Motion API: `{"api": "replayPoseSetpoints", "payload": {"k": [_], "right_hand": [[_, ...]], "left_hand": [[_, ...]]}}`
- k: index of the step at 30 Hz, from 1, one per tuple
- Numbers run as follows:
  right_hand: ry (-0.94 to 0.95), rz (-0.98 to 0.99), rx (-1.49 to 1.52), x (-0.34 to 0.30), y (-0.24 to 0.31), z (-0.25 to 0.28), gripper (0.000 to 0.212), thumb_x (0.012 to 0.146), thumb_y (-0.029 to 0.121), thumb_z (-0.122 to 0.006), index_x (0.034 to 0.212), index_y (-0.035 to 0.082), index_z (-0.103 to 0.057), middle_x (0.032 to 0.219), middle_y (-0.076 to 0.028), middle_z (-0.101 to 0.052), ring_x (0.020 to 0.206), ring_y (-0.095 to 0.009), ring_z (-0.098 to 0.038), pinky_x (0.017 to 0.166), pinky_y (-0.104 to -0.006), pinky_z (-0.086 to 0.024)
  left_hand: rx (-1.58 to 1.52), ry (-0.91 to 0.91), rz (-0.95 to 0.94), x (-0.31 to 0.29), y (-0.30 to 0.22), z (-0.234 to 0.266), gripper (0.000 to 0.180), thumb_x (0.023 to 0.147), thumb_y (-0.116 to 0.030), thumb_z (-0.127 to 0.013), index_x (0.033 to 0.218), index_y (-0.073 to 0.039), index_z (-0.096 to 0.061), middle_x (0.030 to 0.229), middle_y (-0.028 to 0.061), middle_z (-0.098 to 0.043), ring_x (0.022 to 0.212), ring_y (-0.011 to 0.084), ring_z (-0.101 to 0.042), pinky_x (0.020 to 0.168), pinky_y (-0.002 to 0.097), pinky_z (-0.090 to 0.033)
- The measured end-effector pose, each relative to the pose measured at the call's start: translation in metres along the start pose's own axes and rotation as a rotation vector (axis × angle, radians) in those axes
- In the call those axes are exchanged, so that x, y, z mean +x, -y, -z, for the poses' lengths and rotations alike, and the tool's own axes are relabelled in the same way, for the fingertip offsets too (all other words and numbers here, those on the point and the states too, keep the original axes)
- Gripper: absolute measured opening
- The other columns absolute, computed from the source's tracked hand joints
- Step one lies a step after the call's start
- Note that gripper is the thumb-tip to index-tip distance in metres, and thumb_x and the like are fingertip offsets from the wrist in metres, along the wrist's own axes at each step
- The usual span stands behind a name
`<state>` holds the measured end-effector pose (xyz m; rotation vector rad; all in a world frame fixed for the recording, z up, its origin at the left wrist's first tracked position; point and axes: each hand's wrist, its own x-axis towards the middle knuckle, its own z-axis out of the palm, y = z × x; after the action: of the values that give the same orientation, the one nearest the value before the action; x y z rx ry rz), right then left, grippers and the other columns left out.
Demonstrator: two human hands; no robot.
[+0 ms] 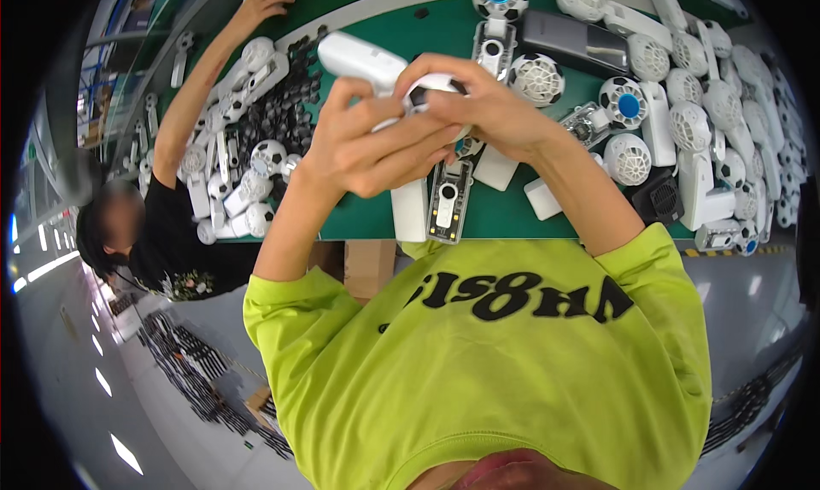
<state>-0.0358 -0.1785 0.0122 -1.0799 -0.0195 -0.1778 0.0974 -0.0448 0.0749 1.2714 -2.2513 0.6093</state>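
Above the green table, both my hands close around a white handheld fan (pixel 363 58) with a black-and-white football-patterned head. My left hand (pixel 354 144) grips the head from the left, its fingers bent across it. From the other side my right hand (pixel 483 105) wraps the head, thumb pressed on its front. The fan's handle points to the far left; fingers hide much of the head. Below my hands lies an opened fan handle (pixel 449 204) with inner parts showing. Beside it are a white handle cover (pixel 410 212) and another white piece (pixel 495 169).
Many white fans and round grilles (pixel 628 158) crowd the right of the green table (pixel 342 221). A dark grey case (pixel 574 42) lies at the back. Small black parts (pixel 278 105) are heaped on the left. A co-worker (pixel 184 225) stands at left, one arm stretched over the table.
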Motion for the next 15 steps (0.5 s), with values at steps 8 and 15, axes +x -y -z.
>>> {"api": "replayPoseSetpoints", "payload": {"k": [8,15], "right_hand": [[-0.08,0.057,0.09,-0.001,0.02,0.02,0.049,0.086,0.036,-0.07,0.123,0.008,-0.053,0.095,-0.014,-0.066,0.066,-0.014,-0.063,0.051,-0.0248,-0.053],[-0.214,0.006,-0.058,-0.001,0.021,0.025,0.049,0.084,0.032,-0.071,0.124,0.01,-0.053,0.097,-0.016,-0.066,0.071,-0.015,-0.065,0.055,-0.0258,-0.055]], "left_hand": [[0.103,0.163,0.719,-0.081,0.031,0.049,0.02,0.076,-0.012,-0.073,0.095,-0.008,-0.072,0.09,-0.0001,-0.07,0.085,0.0225,-0.059,0.078,0.0367,-0.039],[-0.064,0.68,0.904,-0.119,0.007,0.043,0.013,0.073,-0.01,-0.077,0.082,-0.005,-0.07,0.082,0.0076,-0.067,0.083,0.0276,-0.061,0.071,0.0382,-0.046]]}}
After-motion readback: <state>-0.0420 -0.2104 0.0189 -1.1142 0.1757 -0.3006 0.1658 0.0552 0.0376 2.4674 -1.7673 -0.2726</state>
